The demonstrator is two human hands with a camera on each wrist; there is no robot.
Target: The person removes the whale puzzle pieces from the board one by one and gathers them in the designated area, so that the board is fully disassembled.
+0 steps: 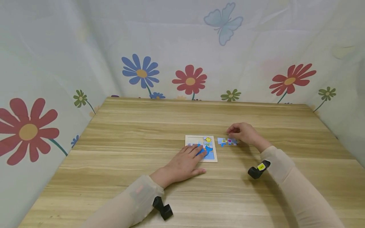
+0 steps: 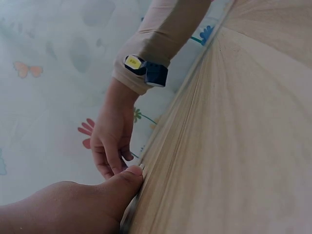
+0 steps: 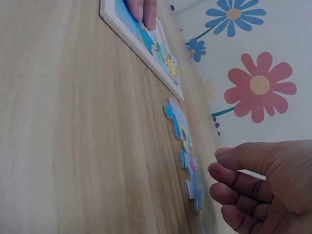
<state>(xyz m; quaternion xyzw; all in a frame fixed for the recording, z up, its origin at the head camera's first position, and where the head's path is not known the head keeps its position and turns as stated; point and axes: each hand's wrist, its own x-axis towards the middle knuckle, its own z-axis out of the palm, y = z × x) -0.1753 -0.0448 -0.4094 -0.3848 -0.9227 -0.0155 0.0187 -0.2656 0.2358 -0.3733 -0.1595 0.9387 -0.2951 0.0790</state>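
A jigsaw puzzle in a pale wooden frame (image 1: pixel 215 155) lies on the table, partly filled with blue pieces and a sun piece (image 1: pixel 208 139). My left hand (image 1: pixel 182 163) rests flat over its lower left part with the fingers spread, hiding some of the picture. Just right of the frame lie two loose puzzle pieces, a left one (image 3: pixel 178 122) and a right one (image 3: pixel 193 180), close together. Beside the right piece hovers my right hand (image 3: pixel 263 185), its fingers loosely bent. A gap shows between thumb and forefinger, with nothing in it.
The wood-grain table (image 1: pixel 137 126) runs back to a white curtain (image 1: pixel 171 38) printed with flowers and a butterfly. A black wrist camera (image 1: pixel 163 208) sticks out from the left sleeve, and another wrist camera (image 1: pixel 258 170) from the right one.
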